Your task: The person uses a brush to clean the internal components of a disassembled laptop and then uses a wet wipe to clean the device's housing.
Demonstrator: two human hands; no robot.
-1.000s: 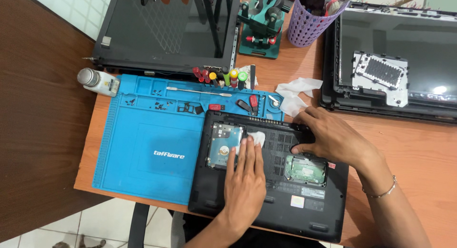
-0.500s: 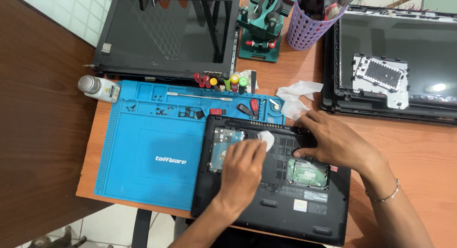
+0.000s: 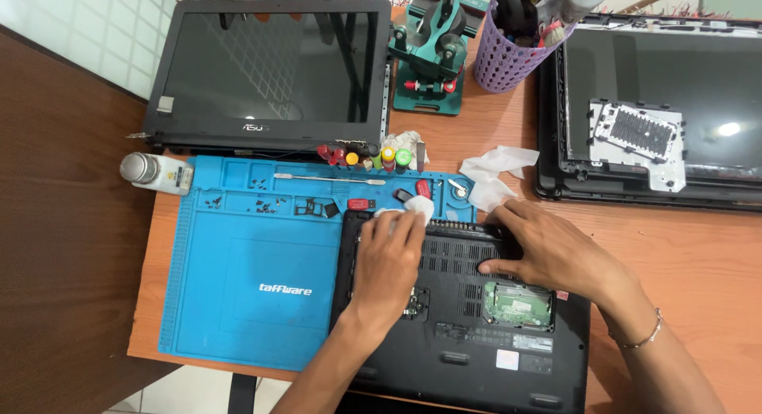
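The fingertips of the left hand press a small white wipe against the upper left corner of the laptop base; the fingers lie close together and extended, flat over the wipe rather than curled around it. The palm covers the left part of the base, and the forearm leaves the frame at the bottom.

The right hand rests flat on the upper right area of the same base, fingers slightly spread and pointing left, holding nothing. A thin bracelet sits on the right wrist. Just below this hand, an open compartment exposes a green circuit board.

The laptop base lies underside up, its left edge overlapping a blue work mat on the wooden desk. The mat trays hold small screws and a metal spudger.

Crumpled white tissue lies just above the right hand. A small bottle lies beside the mat's upper left corner. Behind the mat are an open laptop, a green holder fixture and a purple tool cup. A second dismantled laptop sits at the right.
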